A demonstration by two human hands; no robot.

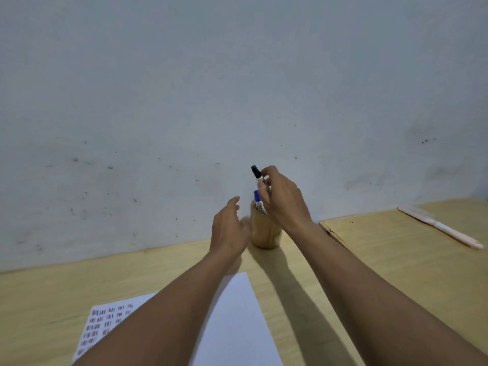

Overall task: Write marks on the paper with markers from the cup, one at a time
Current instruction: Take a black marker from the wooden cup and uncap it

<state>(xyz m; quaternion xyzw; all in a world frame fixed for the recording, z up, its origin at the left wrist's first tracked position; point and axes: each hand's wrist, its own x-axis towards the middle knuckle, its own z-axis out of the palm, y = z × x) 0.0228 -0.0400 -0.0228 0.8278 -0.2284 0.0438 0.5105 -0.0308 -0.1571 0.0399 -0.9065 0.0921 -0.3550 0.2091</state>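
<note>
Black-capped marker clamped in right hand fingers above cup; left hand fingers apart beside it.

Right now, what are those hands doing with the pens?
The right hand pinches a black-capped marker above the wooden cup, where a blue-capped marker stands. The left hand is open beside the cup. Nearer the person lies the paper, with rows of small coloured marks on it.
</note>
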